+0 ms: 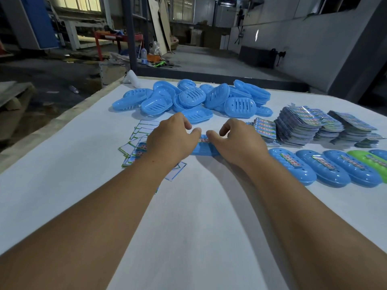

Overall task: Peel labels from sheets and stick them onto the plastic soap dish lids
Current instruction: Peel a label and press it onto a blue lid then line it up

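Observation:
A blue soap dish lid point(202, 149) lies on the white table between my hands, mostly covered by them. A colourful label point(203, 140) sits on its top. My left hand point(170, 139) and my right hand point(232, 141) lie over the lid's two ends, and both thumbs press on the label. Stacks of label sheets point(301, 124) stand to the right. Empty backing sheets point(138, 139) lie scattered under and left of my left hand.
A heap of blue soap dishes point(194, 99) fills the table's far middle. Labelled blue lids point(293, 166) and a green lid point(368, 162) line up at the right. The table's left edge point(62, 118) drops to the workshop floor.

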The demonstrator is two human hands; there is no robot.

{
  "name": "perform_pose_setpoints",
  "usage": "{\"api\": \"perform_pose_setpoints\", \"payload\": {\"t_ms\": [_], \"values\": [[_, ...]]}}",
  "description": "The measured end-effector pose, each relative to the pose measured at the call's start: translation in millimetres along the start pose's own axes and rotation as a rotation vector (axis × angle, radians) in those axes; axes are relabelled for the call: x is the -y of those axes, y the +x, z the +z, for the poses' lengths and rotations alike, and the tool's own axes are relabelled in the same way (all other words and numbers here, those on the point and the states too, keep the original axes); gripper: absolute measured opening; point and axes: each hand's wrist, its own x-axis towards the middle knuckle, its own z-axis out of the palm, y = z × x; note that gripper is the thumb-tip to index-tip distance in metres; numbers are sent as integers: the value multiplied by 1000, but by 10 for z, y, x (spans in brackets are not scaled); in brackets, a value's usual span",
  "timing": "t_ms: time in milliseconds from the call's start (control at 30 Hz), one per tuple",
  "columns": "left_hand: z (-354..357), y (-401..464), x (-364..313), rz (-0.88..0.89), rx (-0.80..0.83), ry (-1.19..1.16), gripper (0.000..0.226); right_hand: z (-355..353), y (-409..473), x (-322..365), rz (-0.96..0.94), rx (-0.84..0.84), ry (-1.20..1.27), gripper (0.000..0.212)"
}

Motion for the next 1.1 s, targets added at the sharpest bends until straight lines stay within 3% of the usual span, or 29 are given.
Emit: {"api": "perform_pose_setpoints", "payload": {"t_ms": [133, 333, 467, 800, 1100], "values": [[-59, 9, 3, 19, -104, -107, 23, -43, -15, -15, -149, -46, 183, 22], [-98, 1, 32, 55, -189, -172, 17, -18, -162, 105, -335, 216, 151, 64], [-99, -10, 16, 77, -192, -173, 16, -27, -201, 134, -346, 172, -12, 66], [-72, -30, 16, 106, -162, -194, 17, -341, -455, -162, -157, 125, -330, 65], [-88, -48, 34, 117, -128, -217, 16, -506, -518, -326, 4, 52, -390, 51]]}}
